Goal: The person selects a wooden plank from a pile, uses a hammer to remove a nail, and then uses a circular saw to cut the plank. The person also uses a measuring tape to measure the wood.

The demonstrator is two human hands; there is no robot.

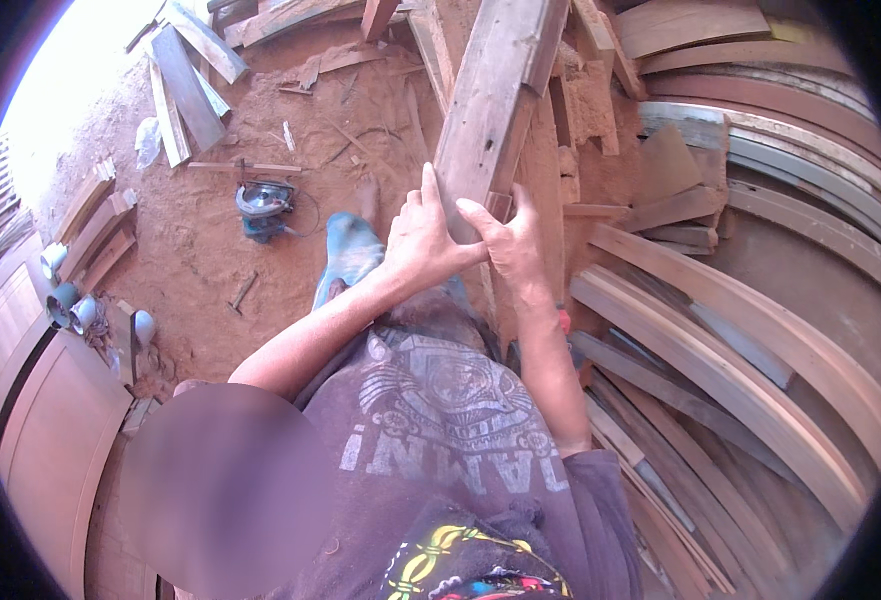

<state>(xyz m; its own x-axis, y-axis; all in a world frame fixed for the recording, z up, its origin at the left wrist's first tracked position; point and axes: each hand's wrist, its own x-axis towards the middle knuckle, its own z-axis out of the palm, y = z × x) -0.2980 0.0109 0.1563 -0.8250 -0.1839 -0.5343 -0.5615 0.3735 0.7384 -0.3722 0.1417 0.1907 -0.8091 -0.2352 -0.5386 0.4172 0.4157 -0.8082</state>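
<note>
A long, weathered wooden board (485, 120) runs away from me at the upper middle, its near end in front of my body. My left hand (423, 238) is at the left corner of that end, index finger pointing along the edge and thumb reaching across toward the right. On the right side, my right hand (512, 245) grips the same end, its thumb over the wood and its fingers along the right edge. A short piece of wood (500, 205) shows beside the right fingers. The undersides of both grips are hidden.
A blue power tool (263, 208) lies on the sandy floor at left, near a hammer (243, 291). Stacked planks (720, 360) fill the right side. Wooden panels (58, 420) and several small cups (63, 300) stand at far left. Offcuts (185, 85) lie at upper left.
</note>
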